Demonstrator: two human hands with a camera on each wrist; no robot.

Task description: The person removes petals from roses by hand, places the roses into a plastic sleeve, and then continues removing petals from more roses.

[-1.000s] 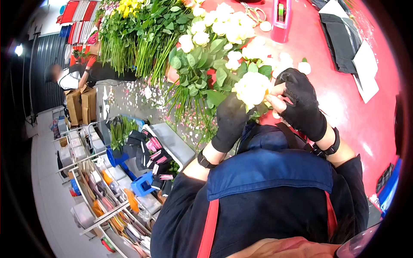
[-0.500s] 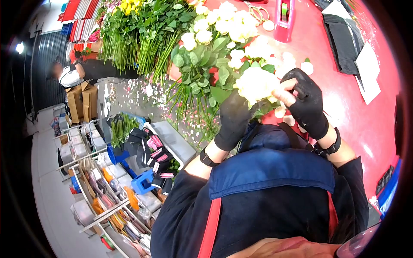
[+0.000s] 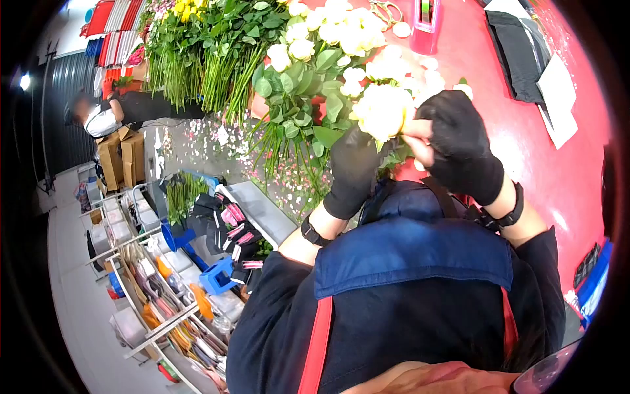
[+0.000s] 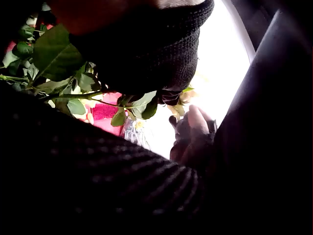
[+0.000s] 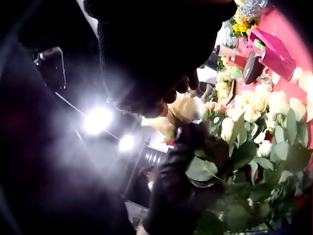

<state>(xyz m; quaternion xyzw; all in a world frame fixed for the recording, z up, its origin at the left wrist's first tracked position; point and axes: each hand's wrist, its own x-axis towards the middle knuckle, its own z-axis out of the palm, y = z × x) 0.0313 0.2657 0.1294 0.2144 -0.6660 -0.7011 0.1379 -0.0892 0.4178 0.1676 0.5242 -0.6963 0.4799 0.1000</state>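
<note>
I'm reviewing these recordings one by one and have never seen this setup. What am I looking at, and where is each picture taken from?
There is no machine here: a person works with two hands in black gloves. The wide, bright view comes from a camera worn on the head, looking forward and down. The two darker ones come from cameras on the left and right wrists, so dark shapes fill much of each. In the head view, the left hand holds a white rose below its bloom, while the right hand pinches at the bloom's edge. On the red table are more white roses, a pink tape dispenser, what look like scissors and some folded black material.
</note>
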